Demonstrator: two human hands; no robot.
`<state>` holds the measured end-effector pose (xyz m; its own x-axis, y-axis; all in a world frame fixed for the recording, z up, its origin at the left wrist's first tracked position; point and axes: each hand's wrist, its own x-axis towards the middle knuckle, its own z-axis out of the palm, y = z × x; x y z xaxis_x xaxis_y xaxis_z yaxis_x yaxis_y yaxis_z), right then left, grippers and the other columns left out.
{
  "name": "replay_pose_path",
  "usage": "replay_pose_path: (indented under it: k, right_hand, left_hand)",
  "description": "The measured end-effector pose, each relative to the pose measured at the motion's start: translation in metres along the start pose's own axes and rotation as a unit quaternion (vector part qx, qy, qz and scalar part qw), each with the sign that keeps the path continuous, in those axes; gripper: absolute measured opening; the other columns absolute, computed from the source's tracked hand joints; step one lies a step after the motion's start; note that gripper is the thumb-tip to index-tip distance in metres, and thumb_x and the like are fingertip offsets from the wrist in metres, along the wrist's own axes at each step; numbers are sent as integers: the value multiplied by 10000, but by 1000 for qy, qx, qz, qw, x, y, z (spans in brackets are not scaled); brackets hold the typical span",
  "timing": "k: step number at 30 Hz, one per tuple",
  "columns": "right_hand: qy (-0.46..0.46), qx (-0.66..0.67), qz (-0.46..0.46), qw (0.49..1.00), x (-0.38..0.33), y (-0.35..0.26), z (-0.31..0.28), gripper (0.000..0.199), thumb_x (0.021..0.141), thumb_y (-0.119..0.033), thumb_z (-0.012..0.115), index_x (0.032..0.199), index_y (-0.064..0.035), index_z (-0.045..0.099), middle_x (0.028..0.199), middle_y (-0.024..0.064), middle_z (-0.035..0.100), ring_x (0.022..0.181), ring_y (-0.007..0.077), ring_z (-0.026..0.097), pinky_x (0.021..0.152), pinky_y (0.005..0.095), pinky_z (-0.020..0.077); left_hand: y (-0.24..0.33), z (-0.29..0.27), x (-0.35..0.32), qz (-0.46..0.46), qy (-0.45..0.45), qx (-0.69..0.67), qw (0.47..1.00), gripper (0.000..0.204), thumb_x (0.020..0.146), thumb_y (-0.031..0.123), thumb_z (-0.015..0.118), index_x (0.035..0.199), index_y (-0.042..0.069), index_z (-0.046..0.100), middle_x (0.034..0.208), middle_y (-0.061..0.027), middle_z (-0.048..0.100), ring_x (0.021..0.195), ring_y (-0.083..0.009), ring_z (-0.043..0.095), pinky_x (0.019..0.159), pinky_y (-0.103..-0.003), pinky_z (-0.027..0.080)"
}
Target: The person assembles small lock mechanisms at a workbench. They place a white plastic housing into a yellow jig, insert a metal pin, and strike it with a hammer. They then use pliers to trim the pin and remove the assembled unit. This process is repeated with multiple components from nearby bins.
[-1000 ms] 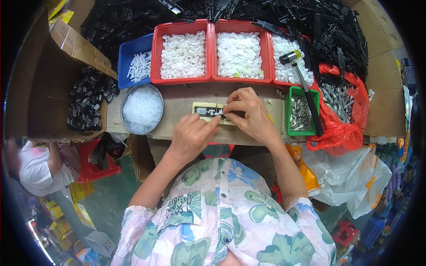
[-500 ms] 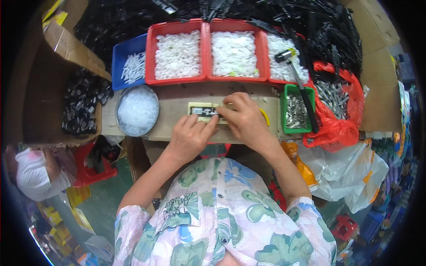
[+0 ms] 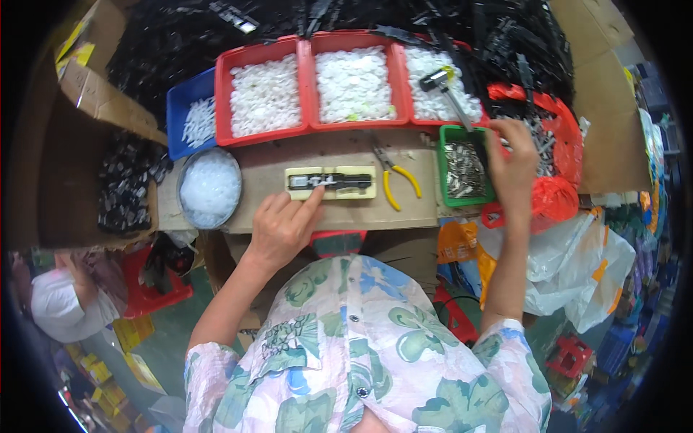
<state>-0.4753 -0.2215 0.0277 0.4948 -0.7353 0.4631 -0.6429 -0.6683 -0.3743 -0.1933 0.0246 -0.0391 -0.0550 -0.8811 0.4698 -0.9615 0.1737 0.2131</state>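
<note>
A cream fixture block (image 3: 366, 192) lies on the work board, with a long black plastic part (image 3: 354, 180) set in its slot; small white and metallic bits show at the part's left end. My left hand (image 3: 278, 229) rests its outstretched index fingertip on the part, the other fingers loosely bent and holding nothing. At the right, my right hand (image 3: 514, 162) has its fingers curled at the black handle of a hammer (image 3: 456, 107), whose head lies over a red bin. The lower handle is partly hidden by the hand. Yellow-handled pliers (image 3: 390, 169) lie right of the fixture.
Red bins of white pieces (image 3: 354, 83) and a blue bin of white sticks (image 3: 173, 119) line the back. A round bowl (image 3: 210, 189) stands left; a green bin of metal pins (image 3: 463, 169) and a red bag (image 3: 570, 144) stand right. Black parts (image 3: 130, 180) fill a carton.
My right hand has left the fixture and moved right to the hammer handle, uncovering the pliers and the black part. My left index finger stays on the part. The view has shifted slightly.
</note>
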Motion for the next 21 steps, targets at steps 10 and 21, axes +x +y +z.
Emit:
replay_pose_path:
  k: [10, 21]
  right_hand:
    - [-88, -180, 5, 980, 13, 62, -3, 183, 867, -77, 674, 1035, -20, 630, 921, 151, 631, 920, 357, 606, 797, 464, 483]
    - [-162, -286, -27, 944, 33, 69, -5, 115, 854, -95, 665, 958, -47, 672, 935, 136, 642, 916, 354, 642, 763, 498, 516]
  left_hand:
    - [-5, -1, -6, -39, -9, -26, 999, 406, 794, 130, 797, 1172, 35, 685, 631, -13, 570, 591, -189, 541, 563, -351, 418]
    - [-8, -9, 1, -70, 5, -56, 996, 397, 794, 128, 799, 1170, 48, 701, 592, -37, 554, 528, -213, 526, 515, -363, 413]
